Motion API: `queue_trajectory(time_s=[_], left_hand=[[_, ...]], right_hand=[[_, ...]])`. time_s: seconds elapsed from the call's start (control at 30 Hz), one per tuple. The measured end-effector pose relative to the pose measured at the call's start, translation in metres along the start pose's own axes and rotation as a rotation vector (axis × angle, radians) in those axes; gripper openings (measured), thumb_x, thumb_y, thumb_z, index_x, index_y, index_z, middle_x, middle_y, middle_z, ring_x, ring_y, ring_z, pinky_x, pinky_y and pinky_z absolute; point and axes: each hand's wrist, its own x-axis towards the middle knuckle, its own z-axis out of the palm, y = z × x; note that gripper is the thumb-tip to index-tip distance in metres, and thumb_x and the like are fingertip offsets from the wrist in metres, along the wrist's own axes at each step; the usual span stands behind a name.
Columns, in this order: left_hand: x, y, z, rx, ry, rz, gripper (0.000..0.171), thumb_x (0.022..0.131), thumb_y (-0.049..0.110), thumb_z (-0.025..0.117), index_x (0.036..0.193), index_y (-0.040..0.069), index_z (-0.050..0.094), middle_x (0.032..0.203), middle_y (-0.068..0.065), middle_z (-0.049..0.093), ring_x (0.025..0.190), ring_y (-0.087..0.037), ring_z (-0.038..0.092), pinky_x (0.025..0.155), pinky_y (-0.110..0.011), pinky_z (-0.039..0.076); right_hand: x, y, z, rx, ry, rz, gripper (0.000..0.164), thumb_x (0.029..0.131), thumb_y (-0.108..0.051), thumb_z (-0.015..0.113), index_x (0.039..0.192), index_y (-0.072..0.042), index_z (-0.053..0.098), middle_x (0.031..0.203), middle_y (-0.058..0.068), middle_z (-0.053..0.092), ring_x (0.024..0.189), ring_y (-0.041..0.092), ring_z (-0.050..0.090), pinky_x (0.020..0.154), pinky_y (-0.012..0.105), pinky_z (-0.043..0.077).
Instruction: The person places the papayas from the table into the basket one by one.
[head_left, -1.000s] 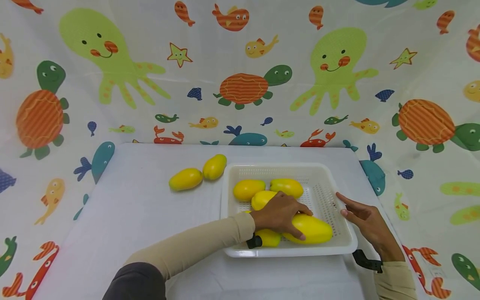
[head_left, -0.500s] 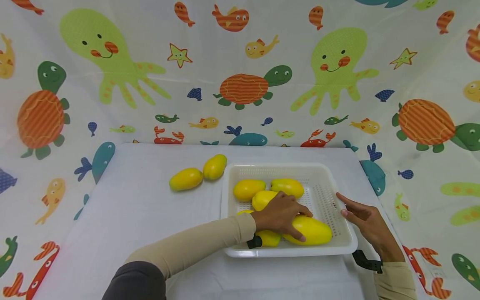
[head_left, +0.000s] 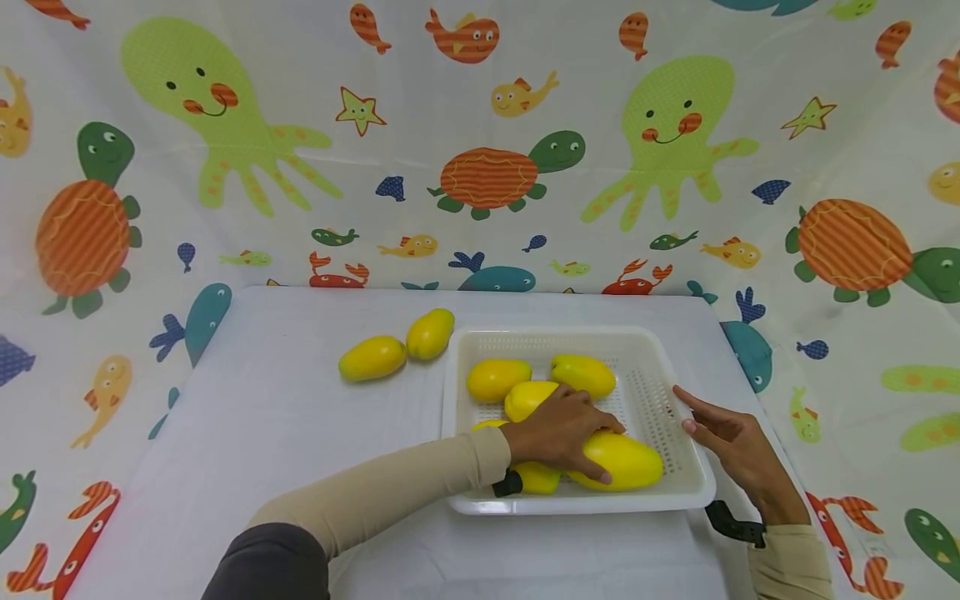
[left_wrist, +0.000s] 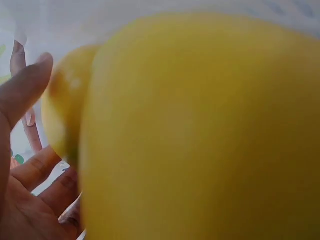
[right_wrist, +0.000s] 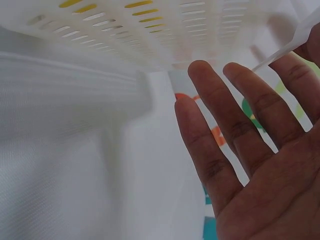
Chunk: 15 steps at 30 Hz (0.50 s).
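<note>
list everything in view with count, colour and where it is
Backdrop: one, white with colourful sea-animal print, behind the table
Table: one, white, under the basket
Basket: one, white, on the table's right half
Loose fruits: two, yellow, left of the basket
Basket fruits: at least five, yellow, some partly hidden
Wrist straps: two, black
Sleeves: two, beige, left one dark higher up
Left hand: one, gripping a basket fruit
Right hand: one, at the basket's right rim
</note>
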Motion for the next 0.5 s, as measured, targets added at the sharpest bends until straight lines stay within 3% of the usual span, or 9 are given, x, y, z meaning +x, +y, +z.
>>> queue_trajectory(time_s=[0.17, 0.37, 0.5], left_hand=[[-0.004, 0.001, -0.006, -0.06, -0.003, -0.016, 0.068, 0.09, 0.062, 0.076, 0.149, 0.029, 0.063, 0.146, 0.017, 0.067, 0.121, -0.011, 0.052, 0.113, -0.032, 0.036], [-0.012, 0.0, -0.019, -0.14, 0.048, -0.052, 0.066, 0.091, 0.062, 0.076, 0.149, 0.031, 0.063, 0.147, 0.016, 0.066, 0.128, -0.014, 0.054, 0.113, -0.034, 0.04], [-0.02, -0.004, -0.027, -0.166, 0.096, -0.062, 0.066, 0.091, 0.061, 0.076, 0.147, 0.031, 0.064, 0.148, 0.015, 0.065, 0.131, -0.015, 0.055, 0.114, -0.037, 0.041]], right_hand=[[0.0, 0.001, 0.0, 0.003, -0.002, -0.004, 0.061, 0.104, -0.043, 0.067, 0.159, -0.023, 0.047, 0.163, 0.01, 0.047, 0.118, -0.011, 0.061, 0.101, 0.048, 0.059], [0.0, 0.002, 0.0, -0.003, 0.004, -0.025, 0.06, 0.105, -0.041, 0.067, 0.159, -0.022, 0.048, 0.161, 0.007, 0.049, 0.115, -0.016, 0.058, 0.096, 0.039, 0.063], [0.001, 0.002, 0.0, -0.004, 0.005, -0.012, 0.06, 0.104, -0.041, 0.067, 0.158, -0.023, 0.048, 0.162, 0.011, 0.048, 0.115, -0.015, 0.059, 0.1, 0.046, 0.061]])
